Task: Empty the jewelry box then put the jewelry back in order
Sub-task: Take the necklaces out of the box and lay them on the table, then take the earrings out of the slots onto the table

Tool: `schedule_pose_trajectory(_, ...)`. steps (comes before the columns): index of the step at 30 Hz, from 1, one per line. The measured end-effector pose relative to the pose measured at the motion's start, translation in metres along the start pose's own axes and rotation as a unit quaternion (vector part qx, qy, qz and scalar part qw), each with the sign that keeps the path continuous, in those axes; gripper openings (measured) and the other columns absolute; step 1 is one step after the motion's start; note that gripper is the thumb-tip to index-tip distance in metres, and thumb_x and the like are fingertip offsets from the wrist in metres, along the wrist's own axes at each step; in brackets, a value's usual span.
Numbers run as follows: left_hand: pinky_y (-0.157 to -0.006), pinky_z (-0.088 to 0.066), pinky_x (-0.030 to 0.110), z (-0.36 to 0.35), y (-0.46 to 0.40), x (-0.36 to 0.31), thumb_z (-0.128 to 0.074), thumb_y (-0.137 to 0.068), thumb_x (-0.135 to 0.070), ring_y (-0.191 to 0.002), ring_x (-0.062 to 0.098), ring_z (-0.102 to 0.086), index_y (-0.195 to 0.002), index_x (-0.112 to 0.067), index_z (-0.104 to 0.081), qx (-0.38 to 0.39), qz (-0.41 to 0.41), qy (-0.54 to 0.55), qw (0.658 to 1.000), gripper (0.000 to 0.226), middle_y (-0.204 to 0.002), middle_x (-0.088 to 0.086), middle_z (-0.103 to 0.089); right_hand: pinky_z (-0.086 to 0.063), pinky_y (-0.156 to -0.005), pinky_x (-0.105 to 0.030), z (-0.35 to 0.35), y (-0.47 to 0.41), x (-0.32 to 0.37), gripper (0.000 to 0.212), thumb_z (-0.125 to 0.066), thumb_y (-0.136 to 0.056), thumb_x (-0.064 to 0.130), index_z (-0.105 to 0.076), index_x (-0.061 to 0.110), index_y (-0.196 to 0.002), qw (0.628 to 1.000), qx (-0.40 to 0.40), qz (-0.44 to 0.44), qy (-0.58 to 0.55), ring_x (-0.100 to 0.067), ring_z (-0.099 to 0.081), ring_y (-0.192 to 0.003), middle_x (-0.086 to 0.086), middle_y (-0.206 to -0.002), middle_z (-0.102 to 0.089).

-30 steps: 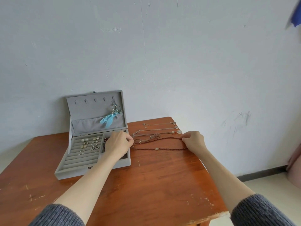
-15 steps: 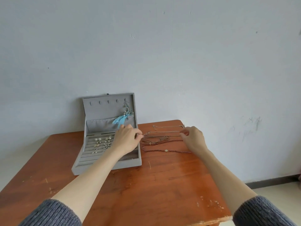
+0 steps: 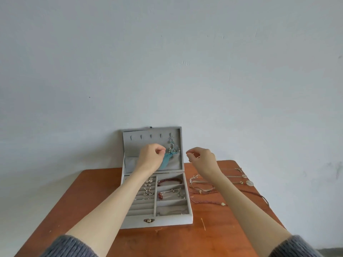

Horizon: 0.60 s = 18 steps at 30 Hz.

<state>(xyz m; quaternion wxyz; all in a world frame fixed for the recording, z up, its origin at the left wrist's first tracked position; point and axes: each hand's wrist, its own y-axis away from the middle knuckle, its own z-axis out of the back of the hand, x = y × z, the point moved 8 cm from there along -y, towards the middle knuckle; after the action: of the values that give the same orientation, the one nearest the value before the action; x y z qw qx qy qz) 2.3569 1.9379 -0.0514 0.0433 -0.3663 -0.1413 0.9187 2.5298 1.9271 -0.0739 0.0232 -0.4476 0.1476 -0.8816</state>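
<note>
The grey jewelry box (image 3: pixel 156 191) stands open on the desk (image 3: pixel 185 240), a blue feather earring (image 3: pixel 168 158) hanging in its lid. The left hand (image 3: pixel 151 158) and right hand (image 3: pixel 201 157) hover before the lid, each with fingertips pinched together; whether a fine chain runs between them cannot be told. Necklaces (image 3: pixel 207 191) lie beside the box.

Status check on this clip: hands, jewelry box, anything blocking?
Left hand and right hand raised, fingers pinched, held item too fine to see. Jewelry box open, feather earring hanging on lid. Necklaces on table, nothing blocking.

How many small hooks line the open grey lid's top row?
5 hooks run left to right across the grey jewelry box lid; the rightmost carries a silver dangling earring with blue feather.
</note>
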Motion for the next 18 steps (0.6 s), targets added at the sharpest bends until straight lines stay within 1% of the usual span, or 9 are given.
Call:
schedule_pose_trajectory(2,-0.083,-0.036,0.014,-0.005,-0.016,0.005,-0.056,-0.090,-0.016,-0.101,0.011,-0.058,-0.106,-0.011,-0.068,-0.013,0.015,0.020,1.000,0.020,-0.112,0.002,-0.067,-0.043,-0.071,-0.026,-0.014,-0.017,0.004,0.022,-0.051,-0.092,0.018,-0.068,0.010,-0.103,1.000,-0.002,0.012,0.010,-0.018,-0.057,-0.077,-0.004,-0.082,-0.065)
schedule_pose_trajectory(5,-0.083,-0.043,0.019,-0.020,-0.038,0.013,-0.065,-0.084,-0.023,-0.098,0.014,-0.062,-0.101,-0.012,-0.070,-0.023,0.035,0.052,0.998,0.020,-0.104,0.002,-0.070,-0.049,-0.075,-0.030,-0.027,-0.044,0.012,0.021,-0.051,-0.091,0.017,-0.069,0.013,-0.101,0.999,-0.017,0.034,0.028,-0.021,-0.061,-0.083,-0.007,-0.092,-0.070)
schedule_pose_trajectory(8,-0.082,-0.051,0.029,-0.031,-0.052,0.019,-0.067,-0.082,-0.031,-0.093,0.017,-0.064,-0.095,-0.017,-0.072,-0.038,0.047,0.046,0.997,0.021,-0.096,0.001,-0.072,-0.051,-0.080,-0.033,-0.034,-0.061,0.016,0.021,-0.050,-0.091,0.016,-0.069,0.013,-0.098,0.997,-0.048,0.049,0.041,-0.024,-0.063,-0.091,-0.006,-0.097,-0.071)
schedule_pose_trajectory(10,-0.080,-0.053,0.033,-0.032,-0.056,0.020,-0.066,-0.082,-0.033,-0.088,0.020,-0.065,-0.089,-0.021,-0.074,-0.060,0.045,0.037,0.996,0.016,-0.090,0.000,-0.072,-0.050,-0.079,-0.033,-0.037,-0.066,0.016,0.022,-0.049,-0.091,0.016,-0.069,0.012,-0.099,0.994,-0.069,0.060,0.062,-0.025,-0.062,-0.092,-0.006,-0.099,-0.070)
schedule_pose_trajectory(14,-0.079,-0.052,0.030,-0.031,-0.058,0.015,-0.063,-0.084,-0.025,-0.088,0.018,-0.065,-0.087,-0.018,-0.074,-0.085,0.028,0.049,0.995,0.013,-0.088,0.001,-0.073,-0.049,-0.072,-0.034,-0.039,-0.067,0.017,0.023,-0.046,-0.092,0.018,-0.068,0.013,-0.098,0.984,-0.105,0.089,0.111,-0.028,-0.061,-0.088,-0.007,-0.099,-0.068)
schedule_pose_trajectory(18,-0.075,-0.045,0.021,-0.017,-0.062,0.002,-0.062,-0.085,-0.020,-0.080,0.012,-0.062,-0.083,-0.013,-0.073,-0.130,-0.007,0.081,0.988,0.014,-0.080,-0.003,-0.070,-0.047,-0.069,-0.033,-0.038,-0.066,0.017,0.022,-0.047,-0.093,0.018,-0.068,0.013,-0.098,0.982,-0.121,0.097,0.106,-0.028,-0.061,-0.085,-0.006,-0.096,-0.069)
